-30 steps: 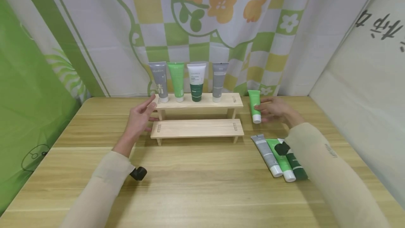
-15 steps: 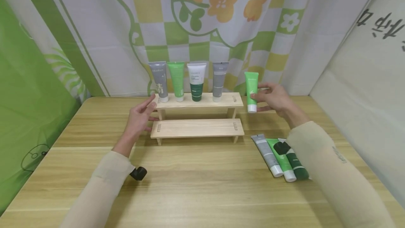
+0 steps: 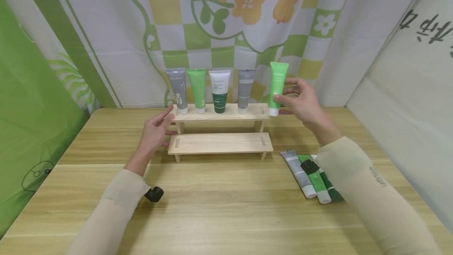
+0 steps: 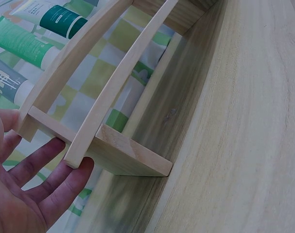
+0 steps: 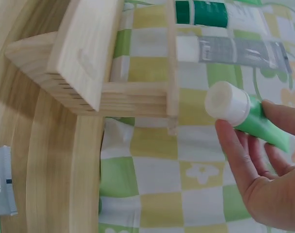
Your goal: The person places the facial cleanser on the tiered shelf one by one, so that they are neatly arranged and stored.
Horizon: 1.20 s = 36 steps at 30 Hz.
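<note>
My right hand (image 3: 301, 99) holds a green tube with a white cap (image 3: 278, 87) between thumb and fingers. Cap down, the tube hangs just off the right end of a two-tier wooden shelf (image 3: 221, 145), apart from it. At the shelf's left end, my left hand (image 3: 153, 133) grips the wood, its thumb at the upper board and its fingers by the leg and lower board. Standing on their caps along the upper board are a grey-blue tube (image 3: 178, 91), a green tube (image 3: 197, 89), a white and dark green tube (image 3: 220, 91) and a grey tube (image 3: 245, 91).
On the table (image 3: 219, 207) at right lie a grey tube (image 3: 298, 174), a green tube (image 3: 320, 188) and a dark green tube (image 3: 334, 194), partly hidden by my right sleeve. A patterned curtain (image 3: 198, 34) hangs behind the shelf.
My right hand has raised the green tube and carried it left toward the upper board's right end. My left hand has stayed at the shelf.
</note>
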### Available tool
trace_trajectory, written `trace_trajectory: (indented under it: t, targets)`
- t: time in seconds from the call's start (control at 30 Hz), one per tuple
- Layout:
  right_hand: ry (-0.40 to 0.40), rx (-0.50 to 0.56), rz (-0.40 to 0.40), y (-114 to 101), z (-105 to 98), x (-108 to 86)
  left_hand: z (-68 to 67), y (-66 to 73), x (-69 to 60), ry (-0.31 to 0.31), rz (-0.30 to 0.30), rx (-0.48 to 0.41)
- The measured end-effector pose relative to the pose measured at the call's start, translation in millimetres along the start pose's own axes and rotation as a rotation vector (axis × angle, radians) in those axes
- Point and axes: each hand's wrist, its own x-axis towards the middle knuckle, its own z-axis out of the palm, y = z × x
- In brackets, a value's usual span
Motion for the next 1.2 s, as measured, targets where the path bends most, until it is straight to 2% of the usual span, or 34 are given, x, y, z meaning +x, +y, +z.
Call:
trace_trajectory:
  t: [0.23,0.43,0.77,1.2]
  targets:
    - [0.053,-0.007,-0.138,6,19,1.5,-0.4,1.4,0.0,-0.008,-0.016,-0.009]
    - [0.069,-0.032,-0.203,10,30,1.7,-0.7,1.4,-0.5,-0.003,-0.014,-0.004]
    - [0.073,-0.125,-0.221,17,39,5.8,0.0,-0.3,0.9,-0.002,0.001,0.012]
    - [0.072,-0.107,-0.212,26,39,11.5,-0.7,-0.3,0.2,-0.011,0.004,-0.008]
